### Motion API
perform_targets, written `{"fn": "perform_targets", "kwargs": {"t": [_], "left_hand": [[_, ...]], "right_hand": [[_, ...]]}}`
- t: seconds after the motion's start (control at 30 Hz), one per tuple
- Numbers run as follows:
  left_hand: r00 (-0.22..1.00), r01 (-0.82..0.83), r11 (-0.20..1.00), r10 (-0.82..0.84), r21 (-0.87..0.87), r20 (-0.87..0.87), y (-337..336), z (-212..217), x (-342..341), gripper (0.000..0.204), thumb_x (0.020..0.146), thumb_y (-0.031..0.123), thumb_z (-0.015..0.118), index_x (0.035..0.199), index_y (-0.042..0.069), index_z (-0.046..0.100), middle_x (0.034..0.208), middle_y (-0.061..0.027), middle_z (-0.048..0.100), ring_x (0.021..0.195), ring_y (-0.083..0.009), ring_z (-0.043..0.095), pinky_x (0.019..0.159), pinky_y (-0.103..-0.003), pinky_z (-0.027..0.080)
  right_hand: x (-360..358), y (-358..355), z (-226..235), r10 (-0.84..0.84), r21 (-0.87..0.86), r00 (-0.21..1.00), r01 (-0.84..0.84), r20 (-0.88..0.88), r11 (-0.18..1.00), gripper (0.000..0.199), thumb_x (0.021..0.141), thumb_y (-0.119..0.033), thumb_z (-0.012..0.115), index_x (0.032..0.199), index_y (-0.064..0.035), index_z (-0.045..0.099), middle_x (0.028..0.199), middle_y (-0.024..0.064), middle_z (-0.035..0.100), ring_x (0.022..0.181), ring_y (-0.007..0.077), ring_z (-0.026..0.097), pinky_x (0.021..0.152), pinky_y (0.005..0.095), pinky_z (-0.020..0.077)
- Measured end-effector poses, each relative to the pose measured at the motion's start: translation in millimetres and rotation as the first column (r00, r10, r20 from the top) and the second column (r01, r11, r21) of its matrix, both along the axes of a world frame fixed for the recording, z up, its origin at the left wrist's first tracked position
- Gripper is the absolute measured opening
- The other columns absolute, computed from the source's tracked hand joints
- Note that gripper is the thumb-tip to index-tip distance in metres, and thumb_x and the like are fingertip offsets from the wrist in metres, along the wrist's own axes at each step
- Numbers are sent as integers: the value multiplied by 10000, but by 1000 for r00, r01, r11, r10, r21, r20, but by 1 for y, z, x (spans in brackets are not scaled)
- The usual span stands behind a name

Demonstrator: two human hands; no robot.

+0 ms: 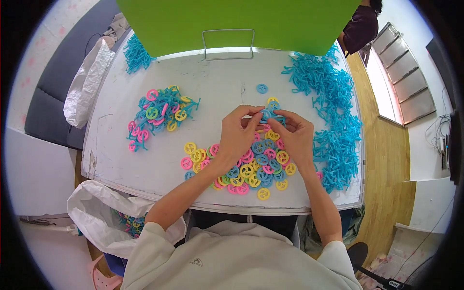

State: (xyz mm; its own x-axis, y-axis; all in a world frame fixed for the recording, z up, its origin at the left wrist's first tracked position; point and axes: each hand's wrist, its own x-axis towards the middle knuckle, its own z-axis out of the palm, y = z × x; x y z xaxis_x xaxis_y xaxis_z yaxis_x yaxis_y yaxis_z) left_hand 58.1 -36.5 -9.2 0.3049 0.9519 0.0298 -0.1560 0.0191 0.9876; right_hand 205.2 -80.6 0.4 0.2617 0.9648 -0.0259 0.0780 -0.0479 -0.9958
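Observation:
Above the middle of the white table, my left hand [238, 129] pinches a small blue plastic wheel [265, 115] between thumb and fingertips. From the other side my right hand [296, 134] closes its fingers on a teal plastic stick piece [277, 120], which meets the wheel; how the two fit together is hidden by my fingers. Under and in front of both hands spreads a pile of loose spoked wheels [246, 170] in yellow, pink, blue and green. One blue wheel [262, 88] lies alone just beyond my fingertips.
A big heap of teal stick pieces [338, 121] runs along the table's right side, with a smaller one [137, 53] far left. Wheels joined with sticks [157, 112] lie left. A green panel [237, 21] stands at the back. A white sack [92, 203] hangs open near left.

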Motion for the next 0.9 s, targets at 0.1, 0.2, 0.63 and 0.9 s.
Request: {"fn": "perform_targets", "kwargs": {"t": [0.1,0.2,0.63,0.9], "left_hand": [[999,-18,999,19,51,-28,0,5,0,179,939,67,556,1085,-24,606,910,-103,672,808,-171,698,596,-228,557],[996,41,999,-39,17,-81,3,7,-3,209,946,58,535,1114,-60,578,1044,-140,635,874,-210,681,747,-283,591],[993,10,953,26,303,-114,-7,12,13,158,912,6,554,1059,-34,595,1047,-102,615,928,-171,649,803,-281,559],[961,201,941,-135,272,-242,15,22,20,156,869,43,611,1019,21,649,995,-112,624,897,-248,651,709,-320,542]], "right_hand": [[-8,-4,11,-70,17,974,68,216,998,280,810,-47,723,1081,0,667,726,12,642,607,36,538,509,179,392],[-6,-4,1,-145,183,948,95,282,979,284,807,-50,726,1083,-16,668,730,25,656,616,38,555,512,183,401],[25,5,-1,-45,80,981,31,188,996,312,942,-102,548,1242,-24,518,916,61,657,833,114,631,750,252,526],[19,4,7,28,233,937,58,-349,971,327,955,-183,557,1243,-29,546,906,20,600,820,54,554,726,199,459]]}}
